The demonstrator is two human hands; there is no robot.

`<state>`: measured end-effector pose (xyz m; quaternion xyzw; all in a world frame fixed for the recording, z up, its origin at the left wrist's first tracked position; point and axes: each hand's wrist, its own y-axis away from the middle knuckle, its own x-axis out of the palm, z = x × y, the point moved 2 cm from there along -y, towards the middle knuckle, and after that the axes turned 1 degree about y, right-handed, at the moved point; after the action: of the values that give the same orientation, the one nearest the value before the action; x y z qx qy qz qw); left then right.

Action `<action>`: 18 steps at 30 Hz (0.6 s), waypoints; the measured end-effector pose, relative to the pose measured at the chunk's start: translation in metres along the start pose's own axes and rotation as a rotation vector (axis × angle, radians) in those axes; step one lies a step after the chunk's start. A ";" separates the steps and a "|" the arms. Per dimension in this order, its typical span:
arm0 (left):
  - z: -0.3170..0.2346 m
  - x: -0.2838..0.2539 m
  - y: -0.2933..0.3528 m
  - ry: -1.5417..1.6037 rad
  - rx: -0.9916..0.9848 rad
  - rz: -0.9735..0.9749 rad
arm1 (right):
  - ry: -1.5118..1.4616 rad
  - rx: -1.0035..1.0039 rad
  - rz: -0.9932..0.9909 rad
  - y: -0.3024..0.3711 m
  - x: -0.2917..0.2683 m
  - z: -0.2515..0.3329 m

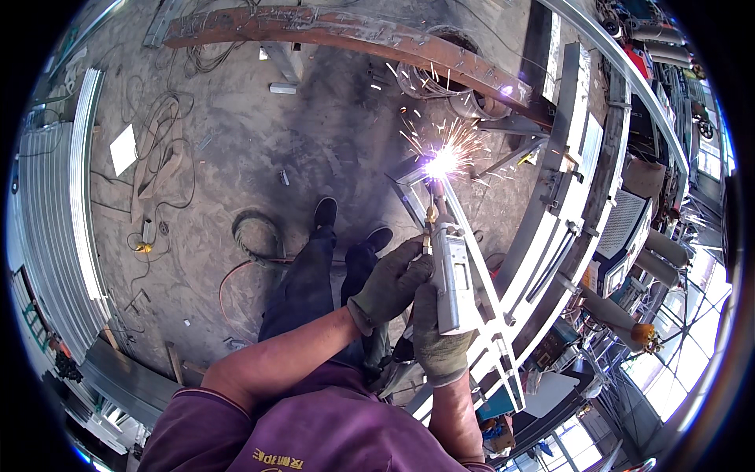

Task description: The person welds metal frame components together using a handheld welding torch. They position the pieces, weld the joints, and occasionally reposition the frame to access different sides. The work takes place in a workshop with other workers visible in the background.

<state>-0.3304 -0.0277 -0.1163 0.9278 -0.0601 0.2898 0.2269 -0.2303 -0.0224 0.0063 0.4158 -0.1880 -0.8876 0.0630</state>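
Note:
A silver handheld welding gun (454, 287) with a boxy body and a brass-coloured tube runs forward from my gloved hands. My right hand (438, 337), in a grey-green work glove, is wrapped round its rear part. My left hand (395, 282), gloved alike, closes on the gun's left side near the front; its fingertips are partly hidden. At the nozzle a bright violet-white glare (440, 164) throws orange sparks up and outward. The glare lies on the end of a pale metal frame (486, 287), whose bars extend back beneath the gun. The exact contact point is washed out.
A long rusty beam (314, 27) crosses the far side. Long metal profiles (560, 169) stand along the right, with gas cylinders (609, 318) beyond. Stacked ribbed metal lengths (59, 204) lie at left. Coiled cable (255, 232) rests on the floor near my feet.

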 end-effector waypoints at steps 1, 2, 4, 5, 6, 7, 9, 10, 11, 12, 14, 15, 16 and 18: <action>-0.002 0.001 0.000 0.002 -0.006 -0.007 | -0.001 -0.016 -0.004 0.000 0.000 0.000; -0.004 0.002 0.000 0.005 -0.012 -0.013 | -0.002 -0.032 -0.009 0.000 0.000 0.000; -0.009 0.003 0.000 0.014 -0.019 -0.016 | -0.008 -0.043 -0.012 0.001 -0.001 0.000; -0.010 0.004 0.001 0.021 -0.019 -0.013 | -0.013 -0.038 -0.012 0.002 0.000 -0.001; -0.011 0.003 0.001 0.028 -0.018 -0.011 | -0.019 -0.036 -0.010 0.002 0.000 -0.001; -0.009 0.003 0.001 0.035 -0.023 -0.006 | -0.020 -0.057 -0.026 0.001 0.001 -0.001; -0.004 0.002 0.002 0.050 -0.034 0.007 | -0.022 -0.097 -0.058 0.000 0.003 0.000; -0.004 0.002 0.002 0.062 -0.046 0.008 | -0.015 -0.111 -0.065 0.000 0.003 0.000; -0.004 0.003 0.003 0.073 -0.057 0.009 | -0.009 -0.125 -0.072 0.001 0.002 0.001; -0.006 0.003 0.003 0.085 -0.069 0.010 | -0.003 -0.138 -0.078 0.001 0.002 0.001; -0.008 0.005 0.003 0.083 -0.045 0.005 | -0.011 -0.115 -0.076 0.002 0.002 0.000; -0.008 0.006 0.003 0.094 -0.049 0.003 | -0.016 -0.104 -0.075 0.003 0.002 -0.001; -0.009 0.006 0.003 0.104 -0.052 0.001 | -0.007 -0.114 -0.067 0.004 0.001 -0.003; -0.010 0.006 0.004 0.078 -0.050 0.019 | 0.012 -0.138 -0.050 0.005 0.000 -0.005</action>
<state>-0.3310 -0.0265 -0.1044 0.9093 -0.0671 0.3263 0.2495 -0.2268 -0.0283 0.0060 0.4203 -0.1153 -0.8973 0.0704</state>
